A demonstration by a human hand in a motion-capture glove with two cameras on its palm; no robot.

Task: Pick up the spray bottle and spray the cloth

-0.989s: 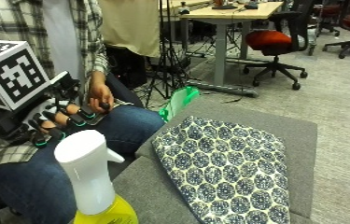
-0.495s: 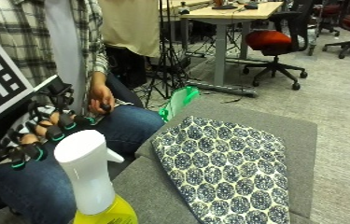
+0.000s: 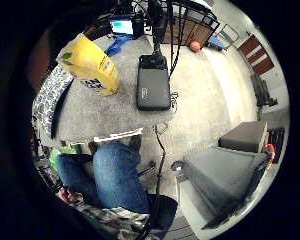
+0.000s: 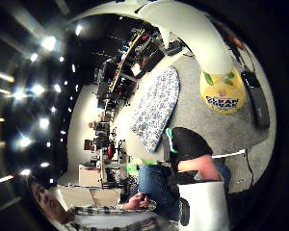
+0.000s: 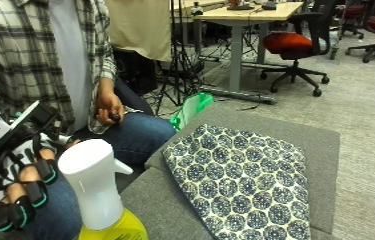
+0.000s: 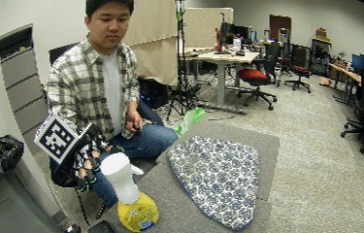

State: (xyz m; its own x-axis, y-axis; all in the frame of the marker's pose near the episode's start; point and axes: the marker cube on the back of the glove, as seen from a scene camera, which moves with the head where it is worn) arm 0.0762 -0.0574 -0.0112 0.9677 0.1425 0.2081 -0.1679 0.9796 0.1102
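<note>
A spray bottle (image 5: 95, 187) with a white trigger head and a yellow body stands on the near end of the grey table (image 5: 320, 142). My gloved right hand (image 5: 22, 192) hangs just beside the bottle's head, on the person's side, fingers relaxed and pointing down, holding nothing. The blue-and-white patterned cloth (image 5: 247, 180) lies flat on the table beyond the bottle. In the wide outside view the hand (image 6: 83, 162) is level with the bottle's head (image 6: 118, 177). Both palm views show the bottle (image 3: 90, 65) (image 4: 216, 72) close by and the cloth (image 4: 156, 106) behind it.
The person's bare left hand (image 5: 110, 111) rests on a thigh and grips a small black object. A green plastic item (image 5: 190, 110) sits at the table's far corner. A flat black device (image 3: 153, 87) lies on the table next to the bottle. Office chairs and desks stand behind.
My gloved hand has dropped from above the thigh down to the side of the bottle's head. Bottle and cloth have not moved.
</note>
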